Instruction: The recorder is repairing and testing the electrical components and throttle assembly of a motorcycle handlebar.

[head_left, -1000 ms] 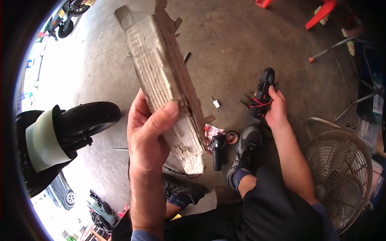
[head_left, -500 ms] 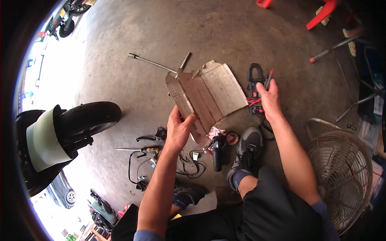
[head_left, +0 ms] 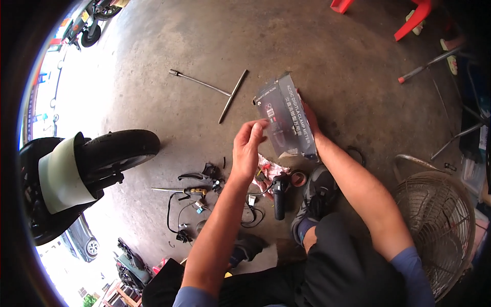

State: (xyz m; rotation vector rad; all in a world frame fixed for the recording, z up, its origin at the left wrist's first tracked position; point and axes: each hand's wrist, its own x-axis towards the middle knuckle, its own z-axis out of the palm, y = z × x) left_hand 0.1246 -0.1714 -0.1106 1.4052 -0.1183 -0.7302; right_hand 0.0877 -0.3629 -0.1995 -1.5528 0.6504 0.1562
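A dark grey, worn cardboard clamp meter box (head_left: 289,120) is held up in front of me, its printed faces showing. My right hand (head_left: 310,116) grips it from the right side; most of those fingers are hidden behind it. At the box's left edge is my left hand (head_left: 248,146), thumb raised and fingers partly bent, with no hold on the box that I can see. The clamp meter itself is out of sight. Beyond the hands, a metal T-handle socket wrench (head_left: 230,95) lies on the concrete floor.
Below my left hand lie a yellow-handled screwdriver (head_left: 195,191), a brake lever (head_left: 192,176), cables and a black handlebar grip (head_left: 278,198). A patterned cloth (head_left: 272,168) is beside them. A tyre (head_left: 128,146) stands left, a wire-caged fan (head_left: 434,225) right, red plastic legs (head_left: 413,20) far right.
The opened cardboard has left my left hand and now appears as a box in my right. The clamp meter has gone from view. The whole T-handle wrench is uncovered.
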